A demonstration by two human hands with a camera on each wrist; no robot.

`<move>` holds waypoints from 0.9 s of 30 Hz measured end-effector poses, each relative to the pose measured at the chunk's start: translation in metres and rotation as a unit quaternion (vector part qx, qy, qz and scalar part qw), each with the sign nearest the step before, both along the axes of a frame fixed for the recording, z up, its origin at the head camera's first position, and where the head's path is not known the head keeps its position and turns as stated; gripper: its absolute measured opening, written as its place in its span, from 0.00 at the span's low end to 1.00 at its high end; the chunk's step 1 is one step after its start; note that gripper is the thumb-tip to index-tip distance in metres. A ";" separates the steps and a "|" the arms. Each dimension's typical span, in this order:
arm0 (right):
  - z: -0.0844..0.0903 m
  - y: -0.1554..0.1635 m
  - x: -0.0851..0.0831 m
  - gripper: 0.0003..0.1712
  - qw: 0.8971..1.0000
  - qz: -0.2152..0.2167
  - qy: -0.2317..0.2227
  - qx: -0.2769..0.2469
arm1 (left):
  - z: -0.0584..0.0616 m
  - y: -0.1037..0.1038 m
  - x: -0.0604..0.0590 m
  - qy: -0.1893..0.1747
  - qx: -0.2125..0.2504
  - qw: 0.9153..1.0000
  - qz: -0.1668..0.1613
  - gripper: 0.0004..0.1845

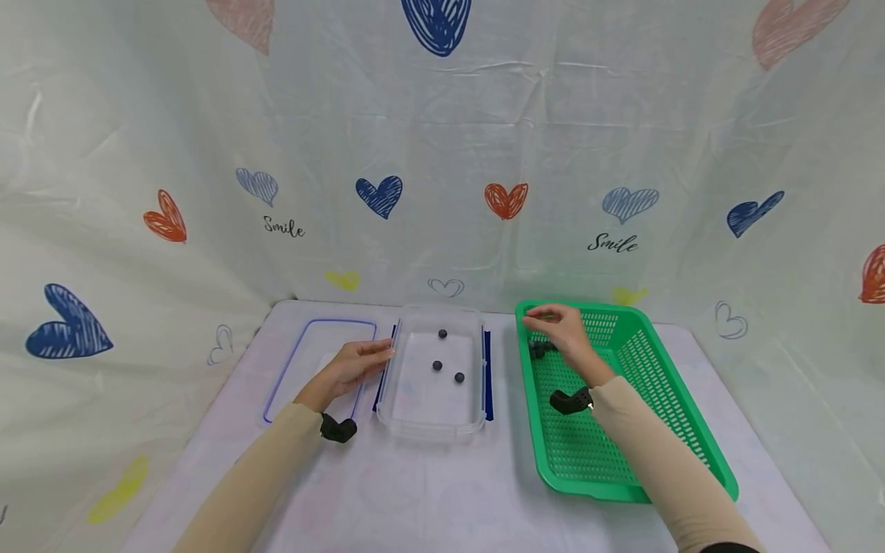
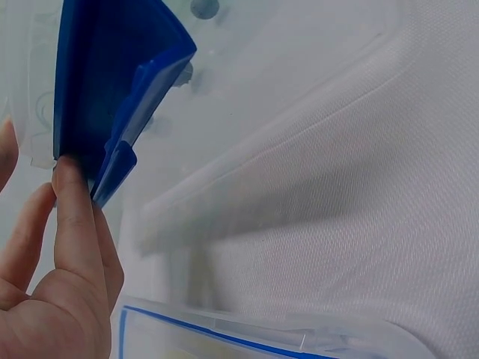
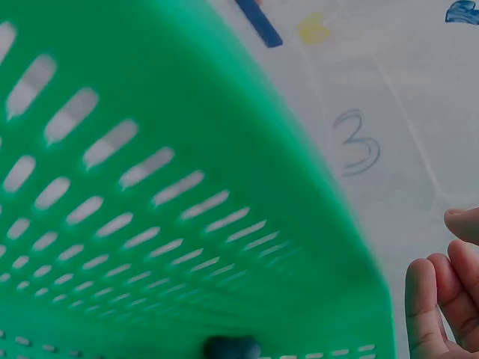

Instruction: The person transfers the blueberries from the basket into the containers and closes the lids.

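A clear plastic box (image 1: 429,411) sits mid-table, its blue side latches (image 1: 488,376) folded outward. Inside lie three small dark balls (image 1: 437,365) that look like blueberries. My left hand (image 1: 351,367) is at the box's left side; in the left wrist view its extended fingertips touch the blue latch (image 2: 112,82). Over the left rim of a green basket (image 1: 622,484) hovers my right hand (image 1: 565,335). Thumb and fingers stand apart with nothing between them in the right wrist view. More dark balls (image 1: 539,349) lie below that hand in the basket, partly hidden.
Left of the box, a clear lid with a blue seal (image 1: 319,320) lies flat, partly behind the left hand. A white cloth (image 1: 415,499) covers the table. Behind it hangs a curtain (image 1: 442,253) printed with hearts.
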State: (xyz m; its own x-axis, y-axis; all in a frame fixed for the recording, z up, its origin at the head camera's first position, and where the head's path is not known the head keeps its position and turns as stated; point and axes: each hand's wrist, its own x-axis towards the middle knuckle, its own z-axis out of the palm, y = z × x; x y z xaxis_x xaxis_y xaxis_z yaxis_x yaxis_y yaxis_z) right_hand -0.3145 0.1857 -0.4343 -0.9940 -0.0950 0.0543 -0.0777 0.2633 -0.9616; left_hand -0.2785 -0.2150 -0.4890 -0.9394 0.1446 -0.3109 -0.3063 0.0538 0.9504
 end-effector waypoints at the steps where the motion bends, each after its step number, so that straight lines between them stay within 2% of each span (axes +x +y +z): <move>1: -0.002 0.003 0.000 0.25 1.000 0.000 0.001 0.003 | 0.000 0.000 0.000 0.000 0.001 1.000 0.000 0.30; 11: -0.018 0.022 0.000 0.25 1.000 -0.006 0.000 -0.005 | -0.001 0.001 0.002 0.000 0.002 1.000 0.002 0.30; 22: -0.034 0.033 -0.002 0.24 0.999 -0.026 0.003 0.021 | -0.001 0.000 0.000 0.004 -0.002 1.000 -0.002 0.30; 27: -0.046 0.038 -0.004 0.22 0.999 -0.037 -0.012 0.028 | 0.000 0.000 0.000 0.002 0.002 1.000 0.000 0.30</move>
